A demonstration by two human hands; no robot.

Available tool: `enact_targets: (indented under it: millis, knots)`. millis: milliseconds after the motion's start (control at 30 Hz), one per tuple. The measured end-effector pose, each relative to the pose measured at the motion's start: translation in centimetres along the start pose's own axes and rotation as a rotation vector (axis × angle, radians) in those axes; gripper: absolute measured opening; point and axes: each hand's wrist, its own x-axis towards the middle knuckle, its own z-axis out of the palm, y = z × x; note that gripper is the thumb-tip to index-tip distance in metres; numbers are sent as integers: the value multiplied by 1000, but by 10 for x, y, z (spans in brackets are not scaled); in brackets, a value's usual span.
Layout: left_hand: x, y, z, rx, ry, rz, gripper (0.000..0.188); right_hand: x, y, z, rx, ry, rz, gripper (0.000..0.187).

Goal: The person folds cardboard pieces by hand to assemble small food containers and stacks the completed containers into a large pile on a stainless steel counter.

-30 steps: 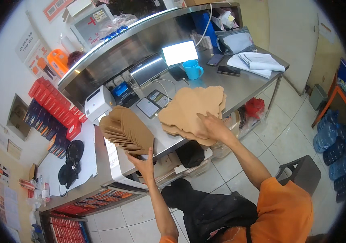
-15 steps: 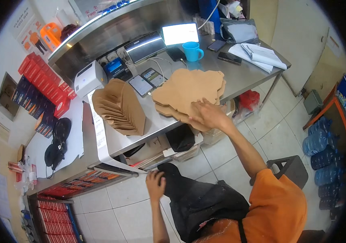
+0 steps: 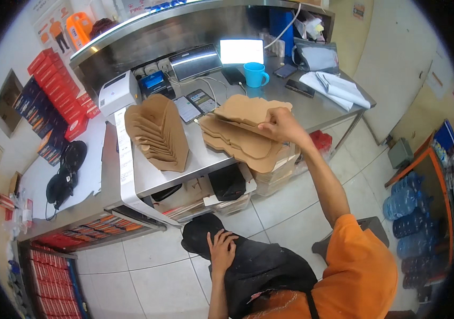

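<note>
My right hand pinches the near edge of a flat brown cardboard blank, which is tilted up from the stack beneath it. The other flat cardboard blanks lie on the metal table's front edge, partly overhanging it. Left of them stands a nested row of folded brown cardboard boxes, which neither hand touches. My left hand rests on the black apron over my leg, its fingers spread and holding nothing.
On the metal table are a white printer with a long paper strip hanging down, two dark devices, a blue mug, a lit screen and papers. A dark stool and water bottles stand at right.
My right hand has gone from lying flat on the stack to pinching and raising the top blank's near edge. My left hand has shifted onto the apron. The view has turned slightly.
</note>
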Motion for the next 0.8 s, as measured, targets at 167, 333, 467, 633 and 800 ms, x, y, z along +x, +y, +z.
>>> enact_targets:
  millis: [167,333,467,633,800]
  knots:
    - [5,-9,-23,-412,-44,-73,17,11,22,-39,407,458,27,23]
    - [12,0,-74,-1032,256,-287,26,-65,-50,-99,879,612,25,19]
    - [42,17,-77,-1497,240,-193,84,-76,-27,-81,401,-123,-217,19]
    - [41,34,-47,-1610,-169,-109,111,-85,-59,19,443,-570,-450,18]
    - [39,74,-68,-1785,95,-245,103,-99,-73,33,70,22,-477,16]
